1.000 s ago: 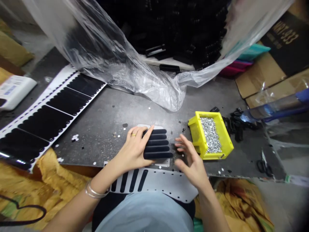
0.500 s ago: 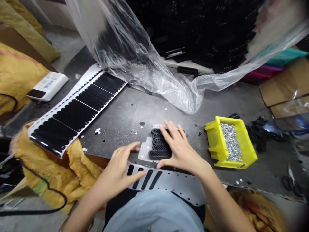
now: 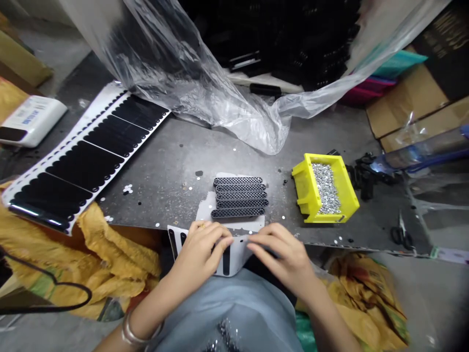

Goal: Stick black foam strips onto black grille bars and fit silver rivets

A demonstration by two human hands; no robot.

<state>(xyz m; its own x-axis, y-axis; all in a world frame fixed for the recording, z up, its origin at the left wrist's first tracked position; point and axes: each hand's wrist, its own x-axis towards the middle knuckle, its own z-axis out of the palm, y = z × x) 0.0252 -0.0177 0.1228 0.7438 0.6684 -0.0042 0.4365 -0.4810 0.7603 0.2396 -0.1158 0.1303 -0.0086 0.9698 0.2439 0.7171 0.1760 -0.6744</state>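
A pale sheet with black strip stickers (image 3: 238,249) is raised and bent between my hands at the table's front edge. My left hand (image 3: 205,247) grips its upper edge, fingers over the top and thumb in front. At the sheet's right end, my right hand (image 3: 284,256) pinches the edge between thumb and fingertips. Just beyond both hands, several black bars with a lattice pattern (image 3: 240,195) lie side by side in a row. They rest on a light flat piece (image 3: 207,208), untouched by either hand.
To the right stands a yellow bin (image 3: 302,193) of small silvery metal parts (image 3: 326,188), with scissors (image 3: 402,232) further right. A larger sheet of black stickers (image 3: 88,154) lies at the left. Clear plastic (image 3: 256,122) drapes across the back before a dark heap. Yellow sacks (image 3: 113,249) hang below.
My right hand has left the black bars and come back to the sheet's edge. My left hand has closed on the sheet, which is now lifted and bent. The view has shifted.
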